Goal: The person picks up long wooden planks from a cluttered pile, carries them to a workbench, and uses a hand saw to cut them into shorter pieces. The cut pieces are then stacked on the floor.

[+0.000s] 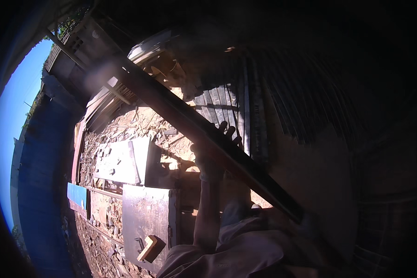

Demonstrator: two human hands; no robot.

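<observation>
A long dark wooden plank (176, 111) slants across the view from the upper left to the lower right, raised above the ground. My left hand (209, 163) reaches up from below and is closed round its middle; the fingertips show over the far edge. At the plank's lower right end is my right hand (306, 227), in deep shadow. Its fingers cannot be made out.
A dark-topped bench (146, 211) on the left carries a small yellowish wood block (147, 248). Beyond it lies a pale board (118, 160) among wood scraps. Corrugated sheets (306, 97) stand at the right, a blue wall (41, 185) at far left.
</observation>
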